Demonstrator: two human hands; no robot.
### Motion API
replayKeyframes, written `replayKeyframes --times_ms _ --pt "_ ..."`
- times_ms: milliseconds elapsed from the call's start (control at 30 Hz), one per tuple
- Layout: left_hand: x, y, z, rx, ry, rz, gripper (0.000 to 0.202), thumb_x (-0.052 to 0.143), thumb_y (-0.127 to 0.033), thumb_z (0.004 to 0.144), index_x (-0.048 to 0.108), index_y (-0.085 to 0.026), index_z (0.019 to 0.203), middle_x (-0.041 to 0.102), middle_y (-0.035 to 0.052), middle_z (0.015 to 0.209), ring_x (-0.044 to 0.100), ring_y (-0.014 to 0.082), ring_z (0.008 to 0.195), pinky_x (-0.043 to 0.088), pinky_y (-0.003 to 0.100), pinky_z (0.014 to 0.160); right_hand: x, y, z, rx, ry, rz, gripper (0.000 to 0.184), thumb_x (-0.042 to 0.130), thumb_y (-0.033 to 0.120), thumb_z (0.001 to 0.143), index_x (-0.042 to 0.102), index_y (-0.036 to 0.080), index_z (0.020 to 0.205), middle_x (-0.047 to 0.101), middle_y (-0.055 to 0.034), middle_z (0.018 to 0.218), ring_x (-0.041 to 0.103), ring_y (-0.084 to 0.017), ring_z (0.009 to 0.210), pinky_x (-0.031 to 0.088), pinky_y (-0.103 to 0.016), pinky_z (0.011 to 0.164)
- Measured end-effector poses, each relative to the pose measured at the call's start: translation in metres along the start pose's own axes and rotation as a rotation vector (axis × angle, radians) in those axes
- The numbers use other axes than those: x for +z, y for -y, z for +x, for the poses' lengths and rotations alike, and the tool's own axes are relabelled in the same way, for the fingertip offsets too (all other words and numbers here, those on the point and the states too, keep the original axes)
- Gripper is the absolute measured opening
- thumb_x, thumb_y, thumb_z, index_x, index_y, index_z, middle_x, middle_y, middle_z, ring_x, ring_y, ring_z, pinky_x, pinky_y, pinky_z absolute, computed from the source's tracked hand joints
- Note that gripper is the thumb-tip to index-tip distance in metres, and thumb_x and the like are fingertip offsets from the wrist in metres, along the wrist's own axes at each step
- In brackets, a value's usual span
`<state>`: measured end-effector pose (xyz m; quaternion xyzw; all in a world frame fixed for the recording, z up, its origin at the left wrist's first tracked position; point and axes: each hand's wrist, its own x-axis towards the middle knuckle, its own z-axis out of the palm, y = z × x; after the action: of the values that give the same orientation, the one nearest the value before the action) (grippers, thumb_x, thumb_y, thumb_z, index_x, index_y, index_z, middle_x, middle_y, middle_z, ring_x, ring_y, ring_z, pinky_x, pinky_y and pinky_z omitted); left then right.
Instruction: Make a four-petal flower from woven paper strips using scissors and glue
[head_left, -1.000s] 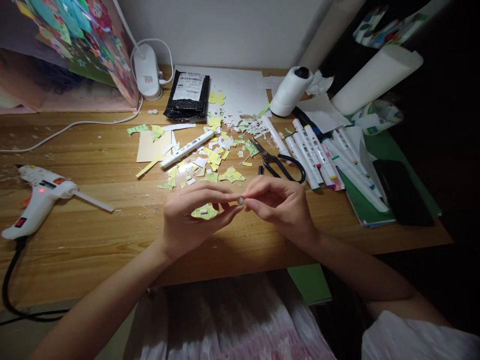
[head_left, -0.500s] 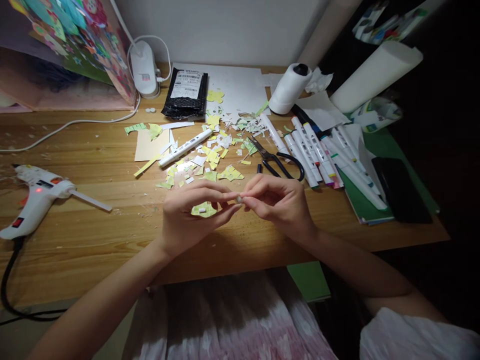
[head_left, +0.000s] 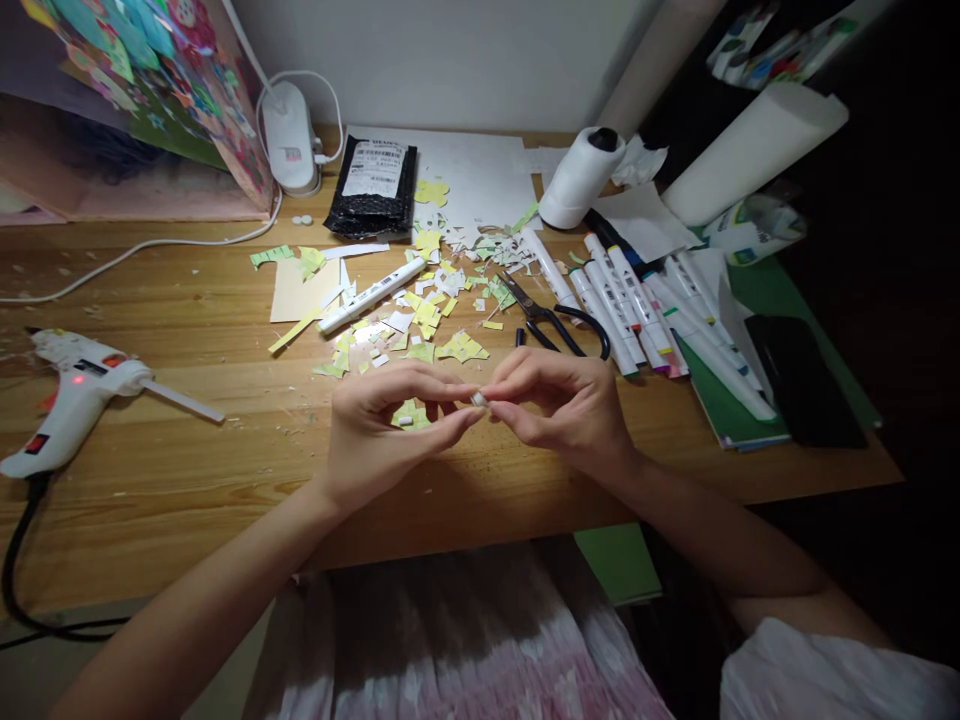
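Note:
A tiny white roll [head_left: 479, 399], perhaps of paper, is pinched between the fingertips of both hands above the front of the desk. My left hand [head_left: 394, 410] grips it from the left with thumb and fingers. From the other side, my right hand [head_left: 566, 400] holds it the same way; the fingertips cover part of it. Behind the left fingers lies a yellow-green paper scrap [head_left: 411, 412] with a small white piece on it. Just beyond the hands are scattered yellow and green paper cuttings [head_left: 461, 347] and black-handled scissors [head_left: 551, 315].
A glue gun [head_left: 82, 390] with a lit red light lies at the left, its cord hanging off the desk. White markers [head_left: 615, 300] are grouped at the right beside a dark phone [head_left: 802, 380]. A black package [head_left: 373, 185] and a white thread cone [head_left: 581, 178] stand at the back.
The fingertips have shifted slightly around the white roll, and more of it shows now. Both hands stay in nearly the same place.

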<state>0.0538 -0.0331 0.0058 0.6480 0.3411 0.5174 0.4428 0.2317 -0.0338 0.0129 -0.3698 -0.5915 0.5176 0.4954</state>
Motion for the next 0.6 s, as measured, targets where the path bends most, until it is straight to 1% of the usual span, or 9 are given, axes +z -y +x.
replayKeyframes --times_ms 167,300,400,533,600 --pt "0.0002 -0.0003 0.0008 0.004 0.01 -0.011 0.023 0.074 -0.006 0.065 0.072 -0.02 0.084 0.071 0.0027 0.078 0.061 0.0103 0.062 0.05 0.022 0.052 -0.0002 0.0005 -0.0002 0.011 0.001 0.001 0.012 0.069 0.008 0.069 0.07 0.02 0.071 0.066 -0.0005 0.07 0.062 -0.012 0.066 0.053 -0.026 0.058" --pt "0.0002 -0.0009 -0.0002 0.036 0.02 0.038 0.025 0.075 -0.005 0.064 0.072 -0.02 0.084 0.071 0.0023 0.078 0.06 0.0097 0.06 0.051 0.022 0.052 -0.0004 0.0004 0.0003 0.008 0.003 -0.023 0.011 0.069 0.009 0.069 0.068 0.02 0.066 0.064 0.0007 0.065 0.061 -0.012 0.064 0.053 -0.026 0.056" --pt "0.0004 0.0008 -0.0014 0.046 0.014 0.076 0.026 0.074 -0.004 0.064 0.071 -0.019 0.085 0.07 0.0024 0.079 0.06 0.0092 0.06 0.052 0.022 0.053 0.0005 0.0008 -0.0003 -0.004 -0.008 -0.052 0.011 0.069 0.01 0.07 0.068 0.019 0.066 0.064 0.0002 0.065 0.061 -0.013 0.064 0.053 -0.026 0.056" --pt "0.0017 0.0051 -0.0015 0.119 0.003 0.107 0.029 0.074 -0.001 0.062 0.071 -0.017 0.086 0.07 0.0028 0.081 0.059 0.008 0.059 0.051 0.021 0.053 0.0032 0.0013 -0.0029 -0.049 -0.075 -0.141 0.01 0.068 0.009 0.07 0.067 0.018 0.068 0.065 -0.0006 0.068 0.061 -0.013 0.065 0.053 -0.027 0.057" --pt "0.0023 0.0062 -0.0013 0.159 -0.007 0.126 0.029 0.074 0.0 0.062 0.071 -0.017 0.085 0.07 0.0025 0.08 0.059 0.0076 0.058 0.051 0.02 0.053 0.0043 0.001 -0.0034 -0.043 -0.094 -0.153 0.01 0.068 0.009 0.07 0.067 0.018 0.068 0.064 -0.0001 0.067 0.06 -0.013 0.064 0.052 -0.026 0.057"
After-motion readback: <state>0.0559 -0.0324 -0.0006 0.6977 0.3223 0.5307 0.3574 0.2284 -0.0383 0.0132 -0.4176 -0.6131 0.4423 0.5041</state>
